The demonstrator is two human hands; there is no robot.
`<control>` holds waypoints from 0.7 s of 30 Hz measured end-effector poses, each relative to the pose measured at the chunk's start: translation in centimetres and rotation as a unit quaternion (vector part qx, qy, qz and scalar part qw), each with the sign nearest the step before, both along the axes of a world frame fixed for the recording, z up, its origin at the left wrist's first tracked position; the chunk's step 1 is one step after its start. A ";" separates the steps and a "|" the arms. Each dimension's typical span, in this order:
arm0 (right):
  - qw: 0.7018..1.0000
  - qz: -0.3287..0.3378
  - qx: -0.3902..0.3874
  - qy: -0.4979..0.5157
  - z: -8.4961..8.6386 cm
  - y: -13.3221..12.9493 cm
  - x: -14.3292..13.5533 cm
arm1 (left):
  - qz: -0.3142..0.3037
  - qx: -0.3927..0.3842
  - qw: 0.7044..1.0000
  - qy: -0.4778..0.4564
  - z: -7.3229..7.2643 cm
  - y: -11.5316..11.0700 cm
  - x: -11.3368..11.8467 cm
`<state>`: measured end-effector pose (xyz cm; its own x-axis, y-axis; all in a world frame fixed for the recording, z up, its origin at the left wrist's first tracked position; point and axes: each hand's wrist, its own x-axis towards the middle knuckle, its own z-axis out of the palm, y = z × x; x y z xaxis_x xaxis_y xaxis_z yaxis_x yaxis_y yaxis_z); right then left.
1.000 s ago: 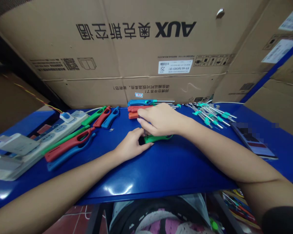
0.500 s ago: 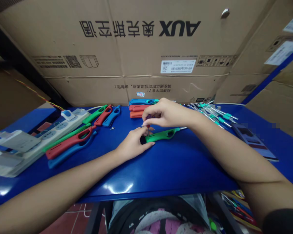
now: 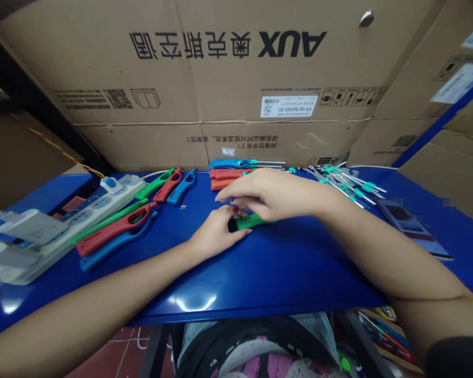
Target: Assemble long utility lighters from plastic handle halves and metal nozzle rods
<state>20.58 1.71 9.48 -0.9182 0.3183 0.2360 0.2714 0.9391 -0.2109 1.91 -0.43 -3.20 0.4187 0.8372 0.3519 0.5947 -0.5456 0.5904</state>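
Observation:
A green long-necked lighter (image 3: 249, 221) lies on the blue table, its right part covered by my right hand. My left hand (image 3: 215, 230) grips the lighter's left end, thumb along the near side. Above it arches my right hand (image 3: 262, 195), its fingers closed around a small screwdriver (image 3: 235, 209), of which little more than a red part shows. The tool's tip is hidden between the two hands. Behind the right hand are blue (image 3: 232, 164) and red (image 3: 228, 174) lighters with metal necks, and an orange one (image 3: 223, 184).
Green, red and blue lighter shells (image 3: 114, 231) lie at left beside a white power strip (image 3: 86, 212) with plugs. Tiny metal pieces (image 3: 183, 207) sit near them. Metal lighter necks (image 3: 349, 186) are heaped at right, near a phone-like flat object (image 3: 412, 228). Cardboard (image 3: 228, 105) stands behind.
My right hand has moved slightly down and left over the green lighter, hiding its neck. The screwdriver, upright before with its shaft showing, is now mostly covered. My left hand stays put.

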 end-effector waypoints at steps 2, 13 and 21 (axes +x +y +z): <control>1.000 0.002 -0.014 0.008 0.2 0.3 0.3 | -0.003 0.006 1.000 0.002 0.0 0.0 0.0; 0.997 -0.068 0.007 -0.021 1.2 0.1 0.3 | -0.005 0.015 1.000 0.000 0.2 -0.1 0.2; 0.987 -0.148 0.051 -0.028 0.8 -1.0 -0.8 | 0.008 0.007 1.000 -0.009 0.2 -0.2 0.3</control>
<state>19.79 0.76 10.24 -0.8005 0.5522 0.2328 0.5460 0.8322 -0.0968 2.17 -0.59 -3.05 0.3994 0.8389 0.3699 0.5931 -0.5441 0.5935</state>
